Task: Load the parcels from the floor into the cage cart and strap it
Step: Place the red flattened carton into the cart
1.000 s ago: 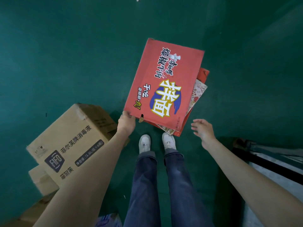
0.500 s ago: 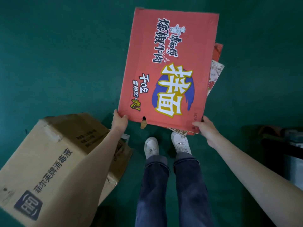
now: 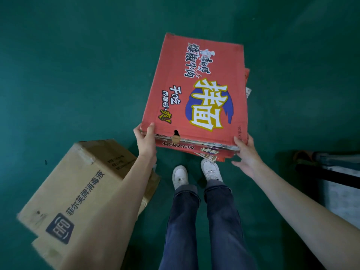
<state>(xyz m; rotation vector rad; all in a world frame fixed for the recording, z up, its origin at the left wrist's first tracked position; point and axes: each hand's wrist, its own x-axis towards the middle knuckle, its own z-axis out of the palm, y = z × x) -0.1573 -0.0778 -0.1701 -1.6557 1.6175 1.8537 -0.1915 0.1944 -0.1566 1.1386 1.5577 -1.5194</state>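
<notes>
- Red flattened cardboard, a stack of printed noodle cartons (image 3: 196, 90), hung in front of the person above the green floor (image 3: 68, 65), near edge toward the body and far edge tilted away.
- At its near left corner the left hand (image 3: 145, 141) gripped the stack, thumb on the top sheet and fingers curled under.
- On the near right corner the right hand (image 3: 246, 152) held the stack, thumb on top; its fingers under the stack could not be seen, so the firmness of that grip was hard to judge.
- Loose sheets stuck out below and on the right, so the step called for pinching all layers together and keeping the stack level while carrying it.
- Probably the cage cart (image 3: 331, 172) was the dark frame at the right edge; only a part showed.
- Brown cardboard boxes (image 3: 81, 188) lay tipped on the floor just beside the left forearm, not yet loaded.
- White shoes (image 3: 180, 176) stood directly under the stack, and the boxes crowded any step to the left.
</notes>
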